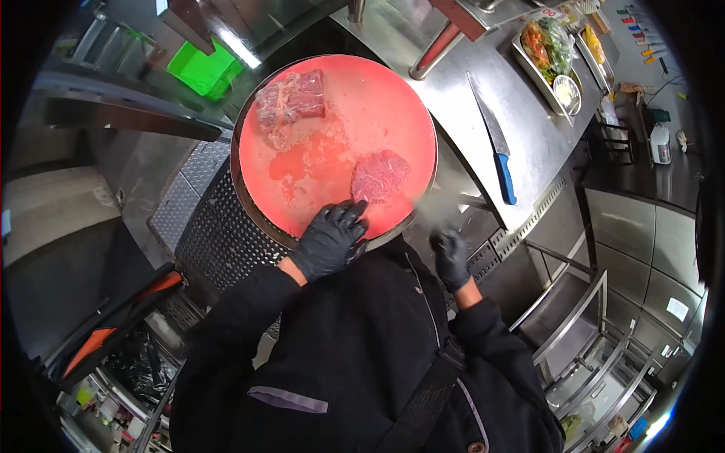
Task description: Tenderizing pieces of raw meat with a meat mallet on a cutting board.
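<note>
A round red cutting board [400,98] lies in front of me, with a wet patch of red juice on it. Near its right side rests a flattened, roundish slice of raw meat [381,175]. My left hand [328,240], in a black glove, sits at the board's near edge, fingers stretched out and a fingertip at the slice's lower edge. My right hand [451,259], also black-gloved, is off the board's near right side, closed around a tool [438,205] smeared grey by motion; its exact kind cannot be made out. A plastic-wrapped block of red meat [291,103] lies at the far left of the board.
A long knife with a blue handle [504,177] lies on the steel counter [453,98] to the right. Beyond it stands a metal tray [521,49] of bagged vegetables. A bright green bin [205,69] is at the far left. A metal post [436,54] rises behind the board.
</note>
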`<state>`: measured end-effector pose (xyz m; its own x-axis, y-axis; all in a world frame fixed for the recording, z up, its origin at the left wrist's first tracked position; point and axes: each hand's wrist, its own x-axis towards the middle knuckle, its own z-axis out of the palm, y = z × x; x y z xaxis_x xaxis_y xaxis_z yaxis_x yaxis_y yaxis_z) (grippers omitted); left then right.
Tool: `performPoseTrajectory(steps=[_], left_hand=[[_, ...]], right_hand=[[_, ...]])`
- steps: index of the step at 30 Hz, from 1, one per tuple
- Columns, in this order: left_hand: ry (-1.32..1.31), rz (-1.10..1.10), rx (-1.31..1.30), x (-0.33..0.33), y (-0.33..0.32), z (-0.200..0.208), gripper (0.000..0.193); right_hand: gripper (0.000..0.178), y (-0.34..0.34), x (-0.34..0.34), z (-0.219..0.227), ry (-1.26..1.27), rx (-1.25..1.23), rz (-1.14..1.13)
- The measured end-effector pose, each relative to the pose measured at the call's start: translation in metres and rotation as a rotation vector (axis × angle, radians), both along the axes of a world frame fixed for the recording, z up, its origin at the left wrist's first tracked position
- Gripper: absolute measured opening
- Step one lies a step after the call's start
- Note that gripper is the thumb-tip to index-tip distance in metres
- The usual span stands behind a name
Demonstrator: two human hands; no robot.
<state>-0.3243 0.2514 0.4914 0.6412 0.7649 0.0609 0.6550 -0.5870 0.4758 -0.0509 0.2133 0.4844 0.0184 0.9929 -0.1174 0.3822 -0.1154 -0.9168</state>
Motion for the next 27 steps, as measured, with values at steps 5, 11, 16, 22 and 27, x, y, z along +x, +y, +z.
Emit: performPoseTrajectory(steps=[5,11,16,22,27], left_hand=[[0.052,0.184,0.078,0.000,0.012,-0.018,0.040],[-0.171,0.578,-0.030,-0.009,0.033,-0.035,0.039],[-0.112,0.592,0.027,0.026,0.060,-0.037,0.038],[-0.113,0.629,-0.097,0.017,0.058,-0.040,0.029],[-0.213,0.627,-0.173,0.032,0.063,-0.038,0.022]], right_hand=[[0.034,0.000,0.027,-0.039,0.165,-0.532,-0.010],[0.037,0.020,-0.007,0.050,-0.020,-0.183,0.113],[0.035,0.019,-0.002,-0.061,-0.048,-0.418,0.065],[0.037,0.020,-0.031,0.031,0.294,-0.150,-0.142],[0.030,0.017,-0.014,-0.033,-0.096,-0.197,0.058]])
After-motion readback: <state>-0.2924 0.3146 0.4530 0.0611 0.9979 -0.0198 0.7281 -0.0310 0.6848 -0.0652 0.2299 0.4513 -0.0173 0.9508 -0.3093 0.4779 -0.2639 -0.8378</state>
